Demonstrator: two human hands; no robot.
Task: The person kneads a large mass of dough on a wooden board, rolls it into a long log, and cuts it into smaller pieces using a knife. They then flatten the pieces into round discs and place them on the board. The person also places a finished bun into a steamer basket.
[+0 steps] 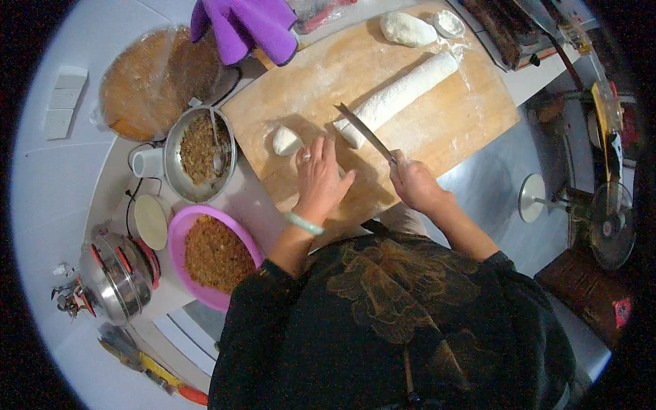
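Note:
My right hand (417, 182) grips a kitchen knife (371, 136), its blade slanting up and left across the near end of a long floured dough log (405, 95). The log lies on a wooden board (476, 123). My left hand (323, 177), palm down with the thumb spread, is over the board's left part. Just beside its fingertips sits a cut dough piece (287, 141). Whether more dough lies beneath the palm is hidden. A larger dough lump (407, 29) rests at the board's far edge, beside a small bowl of flour (450, 24).
Left of the board stand a metal pot (233, 159) with brown filling and a spoon (218, 159), and a pink basin (177, 241) with more filling. Behind are a plastic-wrapped round woven tray (154, 82) and a purple cloth (246, 28). An electric metal pan (115, 277) stands near left.

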